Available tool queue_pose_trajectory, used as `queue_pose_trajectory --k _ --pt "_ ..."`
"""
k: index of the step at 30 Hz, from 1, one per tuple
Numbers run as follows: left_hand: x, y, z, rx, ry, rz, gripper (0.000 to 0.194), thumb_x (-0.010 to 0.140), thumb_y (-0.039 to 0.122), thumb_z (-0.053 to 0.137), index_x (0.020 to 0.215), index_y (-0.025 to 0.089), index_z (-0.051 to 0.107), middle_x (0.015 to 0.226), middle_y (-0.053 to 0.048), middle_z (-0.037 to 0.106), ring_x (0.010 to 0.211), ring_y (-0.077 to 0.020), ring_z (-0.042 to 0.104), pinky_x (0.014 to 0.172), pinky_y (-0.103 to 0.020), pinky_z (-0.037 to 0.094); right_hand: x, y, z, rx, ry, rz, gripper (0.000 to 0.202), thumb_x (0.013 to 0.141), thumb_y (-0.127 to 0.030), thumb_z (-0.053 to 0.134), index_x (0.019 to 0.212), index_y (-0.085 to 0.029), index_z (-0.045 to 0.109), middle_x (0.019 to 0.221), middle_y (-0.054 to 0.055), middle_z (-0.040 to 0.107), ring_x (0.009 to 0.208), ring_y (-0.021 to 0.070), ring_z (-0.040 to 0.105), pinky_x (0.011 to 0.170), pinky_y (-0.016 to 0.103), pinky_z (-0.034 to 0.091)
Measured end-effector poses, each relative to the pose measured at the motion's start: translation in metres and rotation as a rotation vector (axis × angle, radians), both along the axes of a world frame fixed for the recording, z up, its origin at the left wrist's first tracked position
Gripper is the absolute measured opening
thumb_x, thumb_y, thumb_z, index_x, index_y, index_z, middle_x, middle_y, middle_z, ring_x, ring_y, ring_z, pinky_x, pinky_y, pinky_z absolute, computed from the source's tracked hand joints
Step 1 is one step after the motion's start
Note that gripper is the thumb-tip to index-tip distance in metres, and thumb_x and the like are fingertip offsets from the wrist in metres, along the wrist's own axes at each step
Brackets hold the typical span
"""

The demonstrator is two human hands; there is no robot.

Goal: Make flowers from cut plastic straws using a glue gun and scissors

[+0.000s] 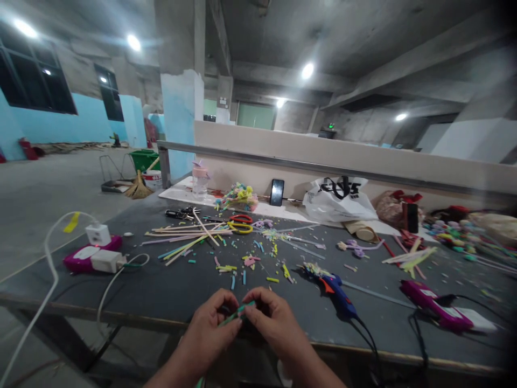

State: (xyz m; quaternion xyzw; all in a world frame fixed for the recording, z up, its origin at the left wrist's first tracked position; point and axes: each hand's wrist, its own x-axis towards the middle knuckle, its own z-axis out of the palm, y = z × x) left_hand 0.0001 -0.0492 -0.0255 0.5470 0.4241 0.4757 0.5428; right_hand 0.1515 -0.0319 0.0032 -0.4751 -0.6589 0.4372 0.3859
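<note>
Both hands meet at the table's front edge around a thin green stick, perhaps a fuzzy craft stem. My left hand pinches it between thumb and fingers. From the other side my right hand closes on the stick's upper end, fingertips nearly touching the left ones. The fingers hide part of it. Just beyond them lie short cut pieces in yellow, pink and blue, among them a yellow piece. To the right rests a blue glue gun with an orange trigger, its tip among colourful scraps.
Long pastel sticks lie left of centre beside yellow-handled scissors. Purple power strips with cables sit at both sides. Along the back stand a bottle, a phone and a white bag.
</note>
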Motion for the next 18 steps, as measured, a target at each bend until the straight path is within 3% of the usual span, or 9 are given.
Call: queue_pose_trajectory --k 7,13,18 --pt "0.000 -0.001 -0.001 0.072 0.088 0.076 0.010 0.074 0.027 0.056 0.075 0.018 0.055 0.061 0.005 0.050 0.057 -0.0102 0.048 0.054 -0.021 0.040 -0.001 0.003 -0.010 -0.031 0.059 -0.019 0.007 0.064 -0.022 0.059 0.068 -0.017 0.061 0.054 -0.005 0.045 0.053 0.0102 0.041 0.049 0.020 0.032" --pt "0.000 -0.003 -0.002 0.278 0.293 0.157 0.010 0.078 0.026 0.052 0.077 0.019 0.058 0.073 -0.001 0.059 0.069 -0.0143 0.054 0.064 -0.024 0.043 0.000 0.004 -0.015 -0.136 0.093 -0.041 0.008 0.065 -0.021 0.055 0.072 -0.017 0.058 0.050 -0.006 0.045 0.050 0.0102 0.045 0.047 0.020 0.031" --pt "0.001 -0.006 0.005 0.338 0.409 0.137 0.011 0.080 0.022 0.048 0.076 0.019 0.058 0.074 -0.001 0.060 0.070 -0.0142 0.056 0.064 -0.023 0.043 -0.003 0.002 -0.011 -0.171 0.155 -0.054 0.012 0.063 -0.019 0.054 0.075 -0.018 0.055 0.052 -0.007 0.048 0.050 0.0094 0.046 0.048 0.020 0.033"
